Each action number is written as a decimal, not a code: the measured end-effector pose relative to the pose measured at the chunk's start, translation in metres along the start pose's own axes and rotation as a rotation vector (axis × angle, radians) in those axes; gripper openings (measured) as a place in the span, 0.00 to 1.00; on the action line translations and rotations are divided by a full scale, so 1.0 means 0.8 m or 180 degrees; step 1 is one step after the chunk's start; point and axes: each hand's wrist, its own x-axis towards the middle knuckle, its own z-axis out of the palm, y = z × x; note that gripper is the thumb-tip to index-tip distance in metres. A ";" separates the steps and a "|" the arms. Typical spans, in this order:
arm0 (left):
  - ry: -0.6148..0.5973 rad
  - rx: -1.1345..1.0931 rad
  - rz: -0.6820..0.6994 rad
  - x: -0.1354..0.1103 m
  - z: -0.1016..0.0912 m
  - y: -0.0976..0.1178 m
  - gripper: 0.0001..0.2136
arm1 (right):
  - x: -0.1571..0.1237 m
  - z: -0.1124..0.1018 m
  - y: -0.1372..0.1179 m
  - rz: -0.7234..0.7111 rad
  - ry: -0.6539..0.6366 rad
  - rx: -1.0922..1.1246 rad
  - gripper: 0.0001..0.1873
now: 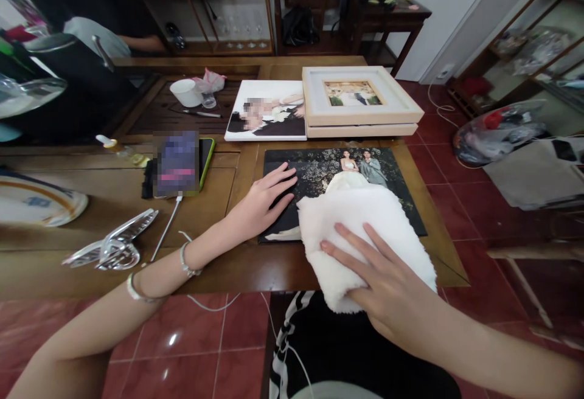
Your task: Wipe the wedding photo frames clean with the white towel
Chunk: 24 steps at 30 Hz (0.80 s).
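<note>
A dark photo panel with a couple in wedding clothes lies flat at the table's front edge. My left hand rests on its left side, fingers stretched out and holding nothing. Over the panel's lower right part lies a fluffy white cloth, which hangs past the table edge toward my lap. My right hand presses on this cloth with its fingers spread and keeps hold of it near its lower edge; the thumb is partly hidden. The cloth covers part of the pictured dress.
Behind the panel are a white photo board and stacked pale wooden frames. To the left lie a phone on a cable, a dropper bottle and a shiny silver object. A white cup stands farther back. Another person is at the far left.
</note>
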 end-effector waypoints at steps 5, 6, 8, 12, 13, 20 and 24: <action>-0.0021 0.0003 -0.0011 0.000 -0.001 0.000 0.17 | 0.021 -0.006 0.011 0.0058 -0.0137 0.0036 0.19; -0.0023 0.0001 -0.0009 0.000 0.000 0.000 0.17 | 0.028 -0.008 0.016 0.0067 -0.0156 -0.0006 0.20; -0.0036 -0.0005 -0.0004 -0.001 0.000 0.000 0.17 | 0.044 -0.012 0.030 0.0112 -0.0174 -0.0120 0.22; -0.0016 -0.0020 -0.0021 -0.001 0.001 -0.001 0.18 | 0.084 -0.021 0.069 0.0261 -0.0079 -0.0266 0.26; 0.0004 -0.0025 -0.0018 -0.001 0.001 -0.001 0.18 | 0.094 -0.022 0.079 0.0303 -0.0024 -0.0276 0.26; 0.0026 -0.0020 -0.0011 -0.001 0.001 -0.001 0.17 | 0.142 -0.022 0.121 0.0695 0.0052 -0.0364 0.29; 0.0028 -0.0007 0.0022 -0.001 0.002 -0.002 0.17 | 0.144 -0.020 0.120 0.0687 0.0069 -0.0410 0.30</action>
